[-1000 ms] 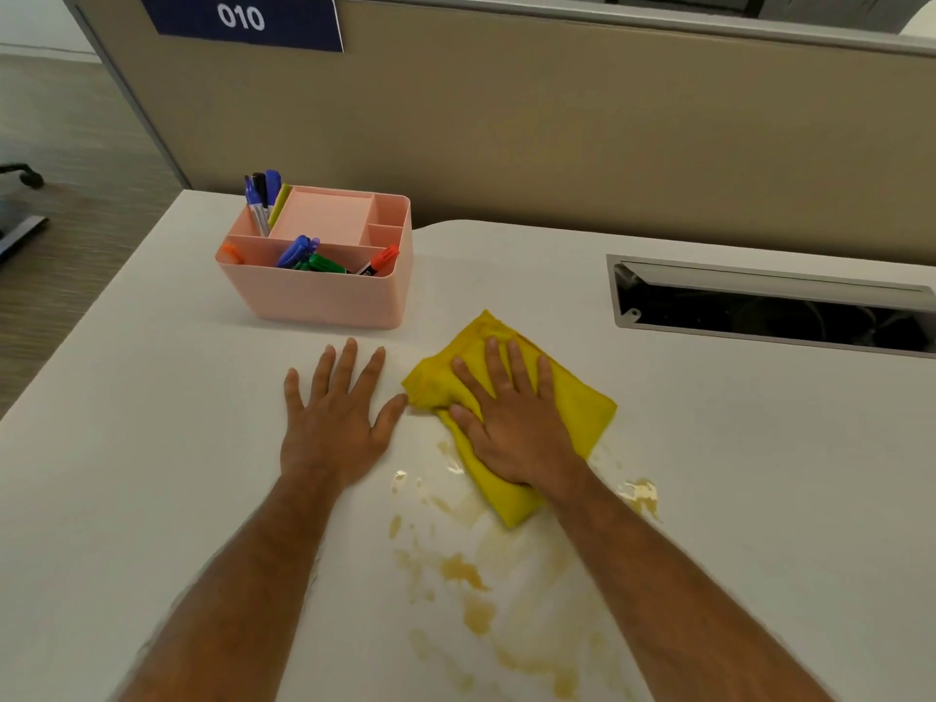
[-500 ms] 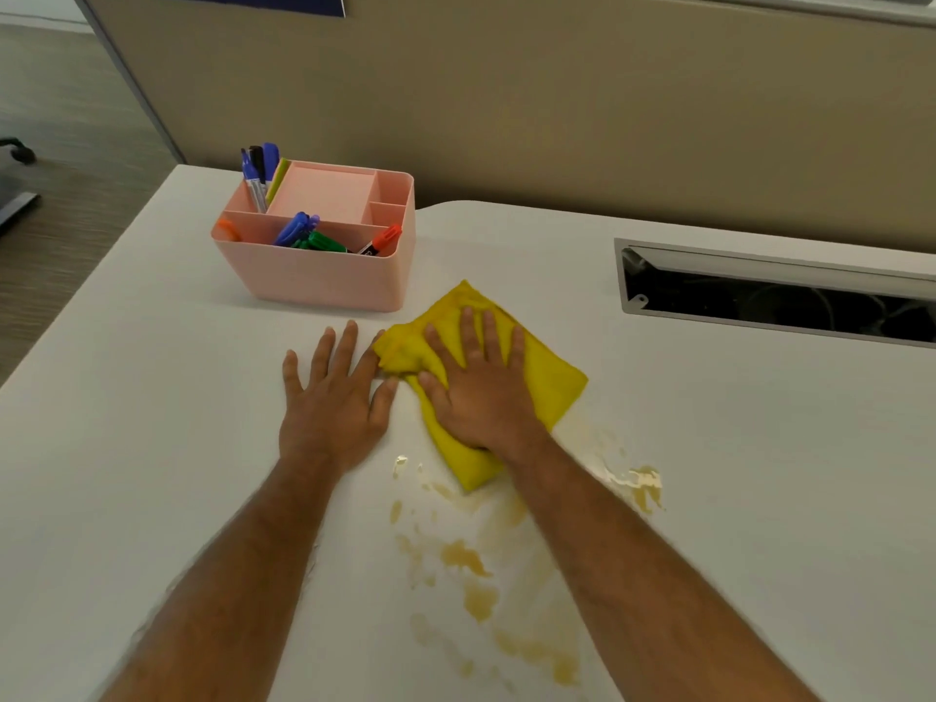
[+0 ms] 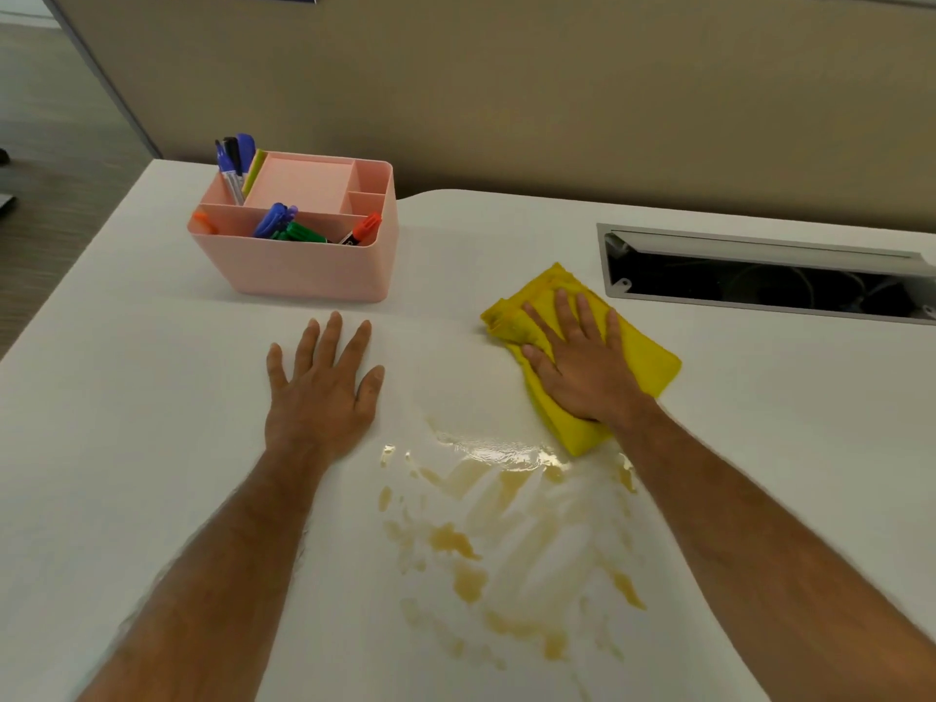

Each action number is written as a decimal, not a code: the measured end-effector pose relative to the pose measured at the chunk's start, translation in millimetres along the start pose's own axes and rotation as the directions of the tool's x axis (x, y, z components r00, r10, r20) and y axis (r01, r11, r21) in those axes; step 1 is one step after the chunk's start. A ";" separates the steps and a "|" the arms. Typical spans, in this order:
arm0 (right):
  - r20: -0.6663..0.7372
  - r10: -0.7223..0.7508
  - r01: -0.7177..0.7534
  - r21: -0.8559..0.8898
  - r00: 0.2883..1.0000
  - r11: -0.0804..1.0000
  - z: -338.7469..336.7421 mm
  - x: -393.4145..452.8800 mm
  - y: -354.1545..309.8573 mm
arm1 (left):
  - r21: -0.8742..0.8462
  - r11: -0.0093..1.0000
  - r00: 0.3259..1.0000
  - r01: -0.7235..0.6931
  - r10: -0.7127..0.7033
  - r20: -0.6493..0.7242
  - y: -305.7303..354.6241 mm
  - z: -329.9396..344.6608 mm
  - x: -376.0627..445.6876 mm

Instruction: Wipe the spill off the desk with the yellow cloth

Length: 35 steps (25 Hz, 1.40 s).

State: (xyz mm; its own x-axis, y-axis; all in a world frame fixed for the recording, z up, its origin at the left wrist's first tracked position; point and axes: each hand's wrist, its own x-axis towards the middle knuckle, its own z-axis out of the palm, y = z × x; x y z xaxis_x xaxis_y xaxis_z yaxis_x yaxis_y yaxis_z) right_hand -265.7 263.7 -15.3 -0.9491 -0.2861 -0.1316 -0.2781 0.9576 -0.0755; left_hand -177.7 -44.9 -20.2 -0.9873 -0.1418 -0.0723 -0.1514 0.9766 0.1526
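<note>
On the white table [image 3: 126, 423], head view: the right hand [image 3: 582, 367] lay flat, fingers spread, pressing the yellow cloth [image 3: 643, 354] just beyond the spill [image 3: 486, 539]; the left hand [image 3: 319, 392] rested open and empty. Brown smears and a wet sheen remained, so wiping appeared partly done. A pink organizer [image 3: 304, 266], cable tray [image 3: 759, 271] and beige partition [image 3: 506, 93] bounded the surface.
</note>
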 end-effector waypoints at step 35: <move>0.139 -0.393 0.402 -0.035 0.909 0.915 -8.8 -14.0 -1.3 | 0.001 1.000 1.000 0.025 -0.025 -0.001 -0.1 4.6 -5.6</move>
State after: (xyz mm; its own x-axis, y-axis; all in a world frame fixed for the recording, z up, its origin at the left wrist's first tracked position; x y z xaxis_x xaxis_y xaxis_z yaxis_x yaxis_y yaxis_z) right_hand -253.3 266.7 -4.7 -0.7325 -0.6415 -0.2277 -0.6408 0.7627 -0.0876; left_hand -171.9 -43.5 -24.3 -0.9832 -0.1665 -0.0749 -0.1761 0.9729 0.1496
